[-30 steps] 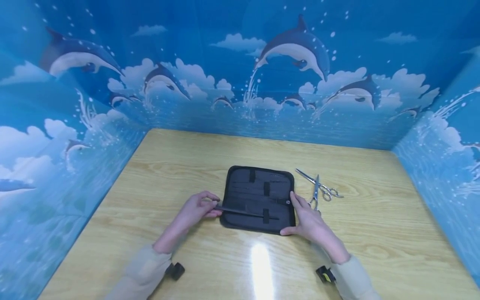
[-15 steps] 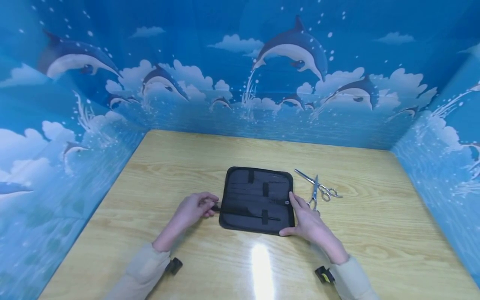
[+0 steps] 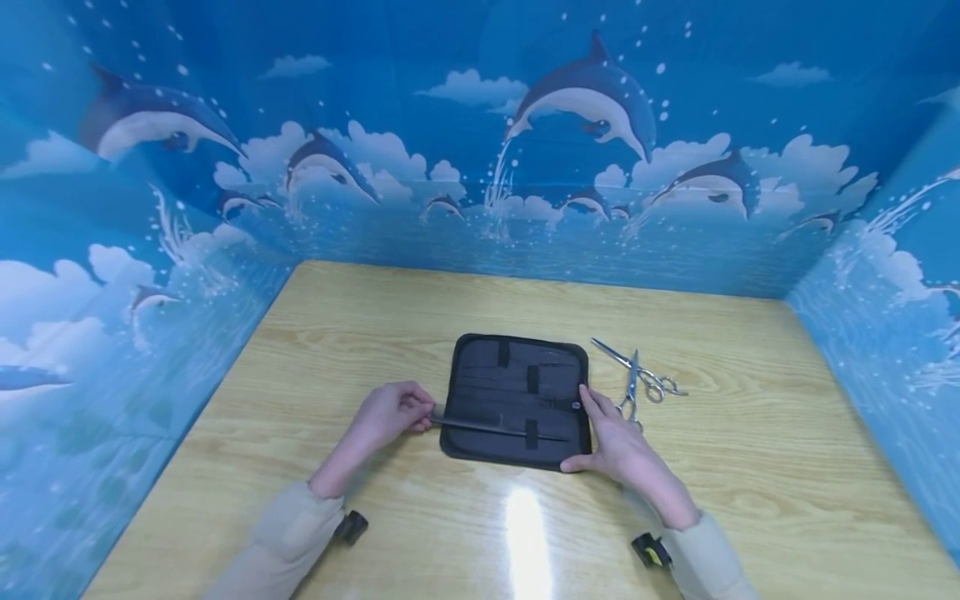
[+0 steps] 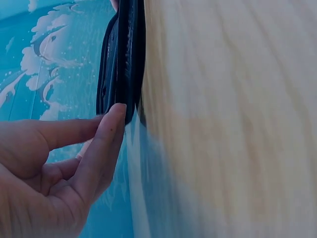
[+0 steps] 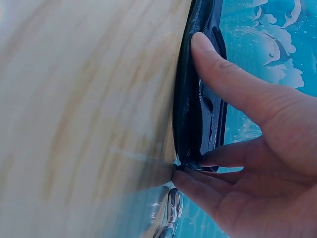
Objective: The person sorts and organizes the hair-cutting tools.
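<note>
While its thin tail runs under an elastic loop (image 3: 532,433), the black tail comb (image 3: 472,424) lies across the near part of an open black zip case (image 3: 558,421). The left hand (image 3: 386,415) pinches its broad end; the right hand (image 3: 618,442) grips the case's right side, thumb at the near corner. Just beside that hand, two pairs of steel scissors (image 3: 632,371) lie crossed on the wooden table (image 3: 360,312), before a dolphin-print backdrop (image 3: 450,242).

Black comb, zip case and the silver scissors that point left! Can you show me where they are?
Black tail comb (image 3: 480,426): head view, on its wider part.
Black zip case (image 3: 495,387): head view, on its inside lining.
Left-pointing silver scissors (image 3: 643,376): head view, on the metal just before the finger rings.
</note>
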Tool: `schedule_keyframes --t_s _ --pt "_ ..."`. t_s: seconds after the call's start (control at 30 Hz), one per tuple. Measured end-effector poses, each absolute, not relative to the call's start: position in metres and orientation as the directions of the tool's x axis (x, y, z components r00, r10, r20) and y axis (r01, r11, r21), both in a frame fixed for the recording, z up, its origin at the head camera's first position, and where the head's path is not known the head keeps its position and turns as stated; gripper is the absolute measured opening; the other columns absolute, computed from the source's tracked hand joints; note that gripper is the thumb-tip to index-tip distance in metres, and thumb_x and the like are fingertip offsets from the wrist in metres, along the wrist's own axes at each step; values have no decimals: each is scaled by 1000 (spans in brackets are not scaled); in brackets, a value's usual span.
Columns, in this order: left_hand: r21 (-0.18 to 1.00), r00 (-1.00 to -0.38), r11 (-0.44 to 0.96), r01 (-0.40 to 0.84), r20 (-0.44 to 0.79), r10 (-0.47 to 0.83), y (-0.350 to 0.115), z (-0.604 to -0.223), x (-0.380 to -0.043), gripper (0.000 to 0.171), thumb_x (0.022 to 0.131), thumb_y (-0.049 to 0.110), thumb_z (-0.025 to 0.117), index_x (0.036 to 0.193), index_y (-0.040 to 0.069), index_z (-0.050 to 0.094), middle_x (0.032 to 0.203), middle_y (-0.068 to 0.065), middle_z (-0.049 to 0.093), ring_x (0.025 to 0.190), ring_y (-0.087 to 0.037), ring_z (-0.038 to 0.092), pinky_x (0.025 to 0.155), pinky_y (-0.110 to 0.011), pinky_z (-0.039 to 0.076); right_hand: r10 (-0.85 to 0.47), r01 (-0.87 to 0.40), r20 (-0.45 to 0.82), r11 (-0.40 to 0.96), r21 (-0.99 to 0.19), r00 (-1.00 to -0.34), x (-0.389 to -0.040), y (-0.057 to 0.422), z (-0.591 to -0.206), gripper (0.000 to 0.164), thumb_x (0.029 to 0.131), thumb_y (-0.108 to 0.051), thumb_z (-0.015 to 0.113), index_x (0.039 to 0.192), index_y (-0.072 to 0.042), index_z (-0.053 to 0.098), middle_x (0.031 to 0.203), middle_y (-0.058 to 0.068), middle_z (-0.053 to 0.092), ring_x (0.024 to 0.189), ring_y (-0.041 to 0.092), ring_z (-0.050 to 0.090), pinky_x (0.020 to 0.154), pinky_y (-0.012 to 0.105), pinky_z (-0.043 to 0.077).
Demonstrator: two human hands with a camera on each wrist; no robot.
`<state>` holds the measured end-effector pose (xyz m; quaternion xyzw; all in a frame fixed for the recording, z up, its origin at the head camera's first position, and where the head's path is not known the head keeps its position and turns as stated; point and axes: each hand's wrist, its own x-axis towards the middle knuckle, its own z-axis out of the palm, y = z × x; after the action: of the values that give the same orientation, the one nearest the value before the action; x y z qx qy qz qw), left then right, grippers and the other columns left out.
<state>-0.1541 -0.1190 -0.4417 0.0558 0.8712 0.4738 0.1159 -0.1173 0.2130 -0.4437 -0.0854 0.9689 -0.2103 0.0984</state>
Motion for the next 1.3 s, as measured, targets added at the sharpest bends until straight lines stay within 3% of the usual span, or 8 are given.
schedule_keyframes --t_s 0.4,0.7,0.97,1.3 --pt "821 -962 569 50 -113 248 -100 -442 -156 5 77 4 69 78 4 65 67 -5 66 57 -12 61 56 -28 58 -203 -115 -162 894 -434 -966 -117 212 -445 121 58 -48 80 148 -5 12 149 27 21 126 50 29 97 71 30" --pt "699 -960 697 162 -53 276 -100 -439 -160 5 76 14 73 78 11 69 69 0 69 58 -5 59 60 -27 54 -203 -110 -169 890 -442 -964 -117 213 -445 121 58 -48 80 148 -5 12 150 27 19 127 49 28 97 71 29" --pt "666 -946 713 220 -32 322 -106 -434 -158 31 66 17 80 94 12 69 80 0 68 65 -4 58 65 -27 55 -210 -112 -172 884 -453 -962 -116 214 -445 120 59 -49 80 148 -5 11 150 27 18 127 49 28 97 70 31" --pt "541 -924 776 325 8 381 -100 -435 -156 35 63 26 82 95 15 72 76 3 59 63 -6 51 64 -30 49 -211 -114 -169 883 -455 -963 -117 214 -445 120 59 -49 79 148 -6 11 150 27 18 127 48 27 98 70 30"
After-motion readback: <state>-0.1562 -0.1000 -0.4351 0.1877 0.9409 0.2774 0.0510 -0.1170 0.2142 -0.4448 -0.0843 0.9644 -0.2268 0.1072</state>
